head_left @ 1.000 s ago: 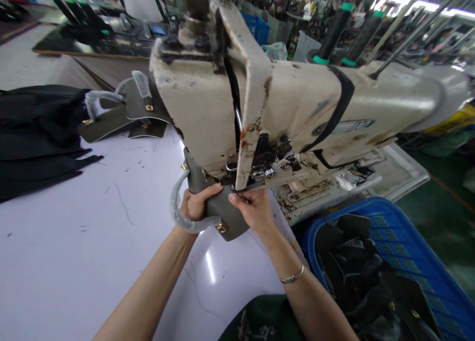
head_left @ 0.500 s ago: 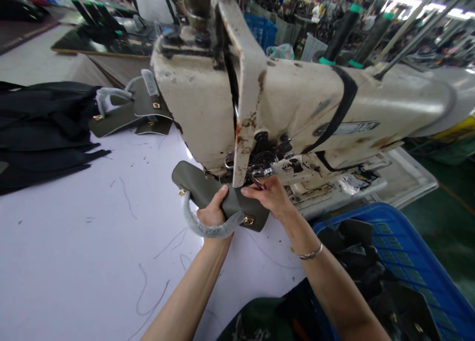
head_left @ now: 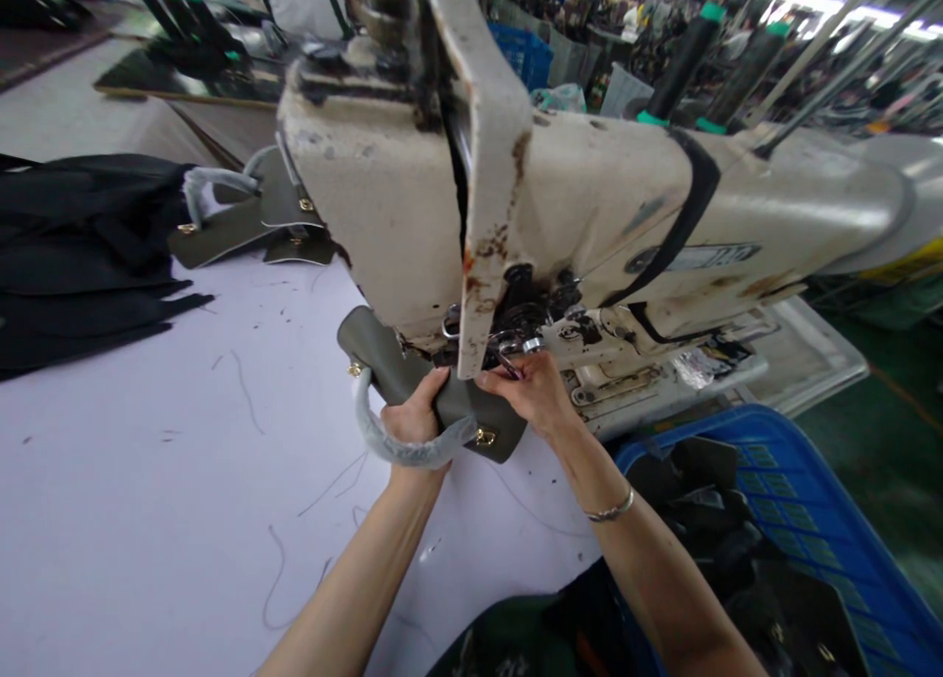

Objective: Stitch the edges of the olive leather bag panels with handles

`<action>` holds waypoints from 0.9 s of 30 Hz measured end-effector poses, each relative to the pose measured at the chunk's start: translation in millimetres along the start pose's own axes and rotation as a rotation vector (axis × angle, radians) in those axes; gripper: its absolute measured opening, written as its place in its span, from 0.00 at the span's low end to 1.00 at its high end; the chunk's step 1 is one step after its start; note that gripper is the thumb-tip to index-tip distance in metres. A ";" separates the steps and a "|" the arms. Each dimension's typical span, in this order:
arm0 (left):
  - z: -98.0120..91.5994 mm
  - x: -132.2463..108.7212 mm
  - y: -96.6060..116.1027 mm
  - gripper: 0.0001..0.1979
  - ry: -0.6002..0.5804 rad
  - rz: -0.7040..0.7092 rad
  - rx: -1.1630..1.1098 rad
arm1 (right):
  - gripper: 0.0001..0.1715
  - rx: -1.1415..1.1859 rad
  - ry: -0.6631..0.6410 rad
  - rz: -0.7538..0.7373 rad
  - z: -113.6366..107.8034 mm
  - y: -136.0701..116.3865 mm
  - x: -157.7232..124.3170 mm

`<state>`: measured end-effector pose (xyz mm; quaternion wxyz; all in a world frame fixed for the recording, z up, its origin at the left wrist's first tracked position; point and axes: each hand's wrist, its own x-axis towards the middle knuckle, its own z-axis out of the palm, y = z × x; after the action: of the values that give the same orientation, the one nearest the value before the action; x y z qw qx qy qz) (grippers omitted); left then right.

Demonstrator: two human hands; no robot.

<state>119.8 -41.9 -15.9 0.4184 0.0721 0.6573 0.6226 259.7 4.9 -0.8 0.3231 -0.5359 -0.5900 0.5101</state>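
An olive-green bag flap (head_left: pixel 394 358) with gold clasps and a plastic-wrapped handle (head_left: pixel 413 453) lies under the head of a sewing machine (head_left: pixel 383 215). Its far edge goes in beneath the presser area, where the needle is hidden. My left hand (head_left: pixel 413 417) reaches through the handle loop and grips the flap, thumb on top. My right hand (head_left: pixel 534 392) is closed at the flap's right part, thumb and fingers pinching near its edge. A slim dark reddish item (head_left: pixel 510 365) shows at the right fingers; I cannot make out its kind.
More olive flaps with wrapped handles (head_left: pixel 228 230) lie at the left beside a stack of black pieces (head_left: pixel 88 254). Loose threads are scattered over the white table (head_left: pixel 184 520). A blue basket (head_left: pixel 832 505) of dark pieces stands at my right. Thread cones (head_left: pixel 685 63) rise behind the machine.
The flap and both hands have shifted slightly left in view, and the flap has turned a little. The view itself has also moved a bit. Both hands keep their hold.
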 end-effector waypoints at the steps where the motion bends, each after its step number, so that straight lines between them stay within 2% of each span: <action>1: -0.2 -1.1 1.0 0.18 -0.020 -0.008 -0.037 | 0.15 0.007 -0.001 0.007 0.3 -0.3 -0.8; 5: 0.2 -9.0 10.0 0.21 -0.104 -0.037 -0.187 | 0.13 0.047 0.004 0.052 2.4 -1.9 -4.8; 11: -2.8 -1.7 16.5 0.20 -0.193 -0.006 -0.193 | 0.15 0.026 0.052 0.025 8.9 3.1 -6.1; 14: -6.4 6.8 17.2 0.18 -0.236 -0.047 -0.150 | 0.17 0.027 0.054 0.025 12.1 3.8 -6.6; 18: -11.3 20.8 19.7 0.17 -0.342 -0.029 -0.098 | 0.16 0.052 0.077 0.043 17.5 0.1 -8.3; 22: -17.2 44.4 21.2 0.20 -0.439 -0.062 0.009 | 0.16 0.113 0.094 0.063 25.9 -0.1 -9.1; 27: -24.6 71.1 20.4 0.25 -0.574 -0.109 0.090 | 0.14 0.399 0.041 0.081 31.2 2.2 -14.0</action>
<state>49.9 -12.4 -33.7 0.6163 0.2282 0.5420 0.5237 234.5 -16.8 -9.0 0.4139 -0.4949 -0.4484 0.6186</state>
